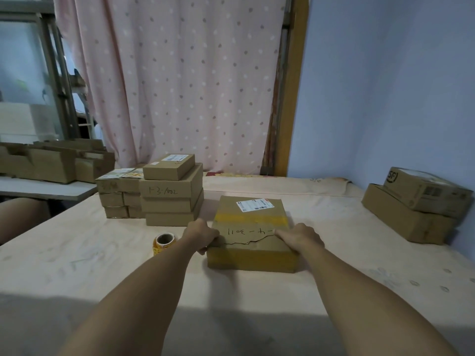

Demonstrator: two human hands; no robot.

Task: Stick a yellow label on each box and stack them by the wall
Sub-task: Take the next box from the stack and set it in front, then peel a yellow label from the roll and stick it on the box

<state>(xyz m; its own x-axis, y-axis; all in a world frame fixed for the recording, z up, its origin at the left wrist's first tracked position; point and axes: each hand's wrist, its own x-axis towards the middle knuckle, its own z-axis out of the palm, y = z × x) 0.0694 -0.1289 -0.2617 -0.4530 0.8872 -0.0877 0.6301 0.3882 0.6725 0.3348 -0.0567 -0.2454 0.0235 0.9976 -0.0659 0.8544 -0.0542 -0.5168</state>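
Observation:
A flat cardboard box (253,227) with a yellow tape band, a white shipping label and handwritten numbers lies on the pale cloth-covered table (102,265). My left hand (201,235) grips its left edge and my right hand (299,238) grips its right edge. Just left of the box lies a roll of yellow labels (164,242). Beyond it stands a stack of brown boxes (171,196), with smaller boxes (119,199) piled at its left. By the blue wall on the right, two boxes (416,209) sit stacked.
A pink dotted curtain (180,86) hangs behind the table. At far left a lower surface carries open cardboard cartons (51,163). A person's knee (20,217) shows at the left edge. The blue wall (385,86) bounds the right side.

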